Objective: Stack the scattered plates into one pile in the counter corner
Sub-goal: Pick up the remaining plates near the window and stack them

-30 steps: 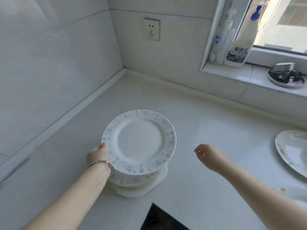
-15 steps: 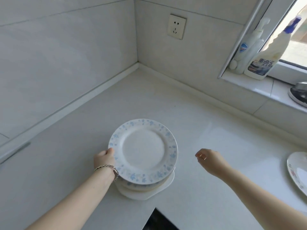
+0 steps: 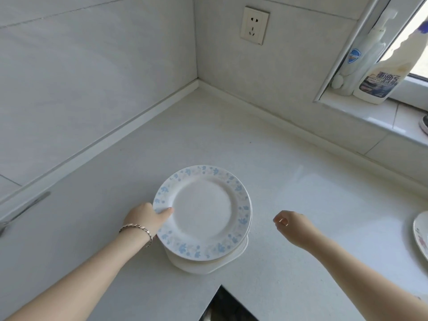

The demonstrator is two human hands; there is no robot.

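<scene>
A small pile of plates (image 3: 203, 214) sits on the white counter near its front edge, well short of the corner. The top plate is white with a blue flower rim; plain white plates show underneath at the pile's lower right. My left hand (image 3: 146, 217) grips the pile's left rim, thumb lying over the top plate. My right hand (image 3: 291, 224) hovers to the right of the pile, fingers loosely curled, holding nothing. Another flowered plate (image 3: 420, 235) lies at the right edge of view, partly cut off.
The counter corner (image 3: 196, 82) lies beyond the pile, under a wall socket (image 3: 254, 25). A soap pump bottle (image 3: 357, 59) and a spray cleaner bottle (image 3: 382, 77) stand on the window sill. A dark gap (image 3: 231, 306) opens at the counter's front edge.
My left thumb has come over the top plate's rim and the pile has settled lower, closer together. The camera has swung left, so the right-hand plate slid toward the frame edge.
</scene>
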